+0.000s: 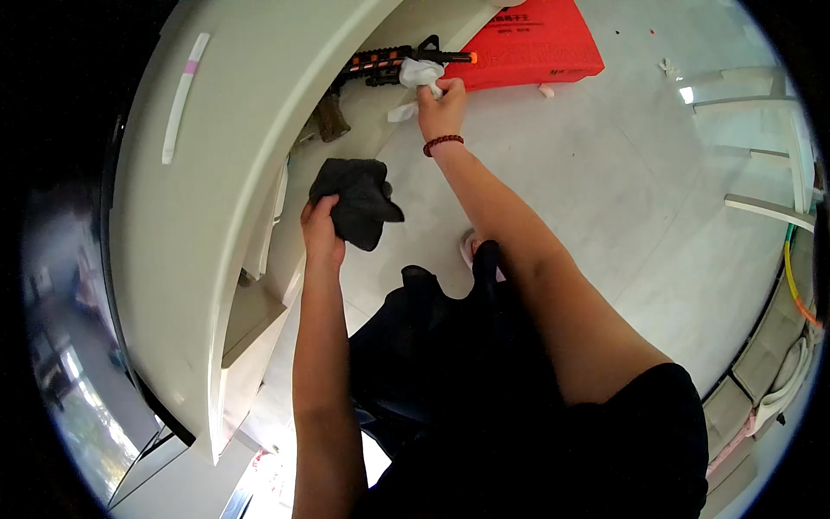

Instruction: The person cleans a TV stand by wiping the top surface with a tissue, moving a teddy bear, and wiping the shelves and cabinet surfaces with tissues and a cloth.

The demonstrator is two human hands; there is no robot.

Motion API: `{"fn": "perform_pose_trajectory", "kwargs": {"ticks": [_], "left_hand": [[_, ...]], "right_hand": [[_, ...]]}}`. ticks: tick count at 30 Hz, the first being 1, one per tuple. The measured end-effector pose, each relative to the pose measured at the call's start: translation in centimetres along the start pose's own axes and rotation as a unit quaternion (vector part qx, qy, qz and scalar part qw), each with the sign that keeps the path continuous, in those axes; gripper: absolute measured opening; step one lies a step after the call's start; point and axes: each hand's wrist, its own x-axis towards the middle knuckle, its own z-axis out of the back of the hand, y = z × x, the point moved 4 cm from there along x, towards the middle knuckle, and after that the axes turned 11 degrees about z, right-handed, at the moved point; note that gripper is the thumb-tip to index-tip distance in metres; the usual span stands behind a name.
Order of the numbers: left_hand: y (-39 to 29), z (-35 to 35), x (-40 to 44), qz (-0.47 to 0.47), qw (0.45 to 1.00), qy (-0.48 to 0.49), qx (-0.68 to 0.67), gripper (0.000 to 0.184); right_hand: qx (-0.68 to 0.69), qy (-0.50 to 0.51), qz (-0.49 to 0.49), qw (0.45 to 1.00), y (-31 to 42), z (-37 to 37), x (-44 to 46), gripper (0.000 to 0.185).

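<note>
My left hand (322, 227) is closed on a bunched dark grey cloth (353, 195), held beside the pale cabinet's open front. Further forward, my right hand (442, 108), with a beaded bracelet on the wrist, pinches a crumpled white tissue (421, 73). The tissue lies against a black toy gun (378, 64) with orange parts and an orange tip, covering some of it. Part of the gun is hidden behind the cabinet edge. Just under my right hand a second white scrap (401, 112) shows.
A red box (527, 45) sits beyond the toy gun. The pale cabinet (246, 95) curves along the left, with a white strip (186, 99) on its top. White chair or rack bars (765, 208) and a grey cushioned seat (765, 333) stand at the right.
</note>
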Motion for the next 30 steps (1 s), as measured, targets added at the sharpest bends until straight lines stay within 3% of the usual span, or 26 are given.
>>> {"fn": "perform_pose_trajectory", "kwargs": {"ticks": [4, 7, 10, 13, 14, 19, 23, 25, 27, 28, 30], "left_hand": [[0.0, 0.3, 0.5, 0.025, 1.000, 0.003, -0.014, 0.043], [-0.2, -0.1, -0.2, 0.045, 0.998, -0.036, -0.026, 0.038], [0.0, 0.3, 0.7, 0.026, 0.999, -0.037, -0.026, 0.039], [0.1, 0.2, 0.5, 0.018, 0.998, -0.057, -0.019, 0.038], [0.1, 0.1, 0.3, 0.019, 0.998, -0.057, -0.019, 0.037], [0.4, 0.7, 0.8, 0.005, 0.999, -0.036, -0.013, 0.034], [0.1, 0.5, 0.3, 0.023, 0.999, -0.038, -0.012, 0.032], [0.1, 0.4, 0.4, 0.017, 0.999, -0.037, -0.010, 0.032], [0.0, 0.2, 0.1, 0.017, 0.998, -0.052, -0.011, 0.032], [-0.1, 0.1, -0.1, 0.019, 0.998, -0.059, -0.010, 0.033], [-0.5, -0.4, -0.8, 0.025, 0.997, -0.068, -0.003, 0.034]], "right_hand": [[0.157, -0.100, -0.167, 0.968, -2.4, -1.3, -0.3, 0.031], [0.064, -0.042, -0.115, 0.990, -1.6, -1.4, -2.8, 0.029], [0.009, 0.169, -0.119, 0.978, 0.2, 0.9, -4.0, 0.028], [0.106, 0.036, -0.064, 0.992, 1.6, 3.1, 1.3, 0.027], [0.147, 0.045, -0.099, 0.983, 1.7, 3.1, 3.3, 0.031], [-0.108, 0.192, 0.025, 0.975, 3.4, -0.2, 12.7, 0.046], [-0.025, 0.049, 0.057, 0.997, 1.0, 0.0, 16.9, 0.047], [-0.014, -0.086, 0.083, 0.993, -0.1, 2.6, 17.2, 0.043], [-0.072, -0.020, 0.000, 0.997, 0.7, 4.6, 16.4, 0.038], [-0.113, 0.002, 0.085, 0.990, -1.0, 3.7, 16.3, 0.032], [-0.102, -0.056, 0.179, 0.977, 0.0, 2.4, 12.8, 0.027]]}}
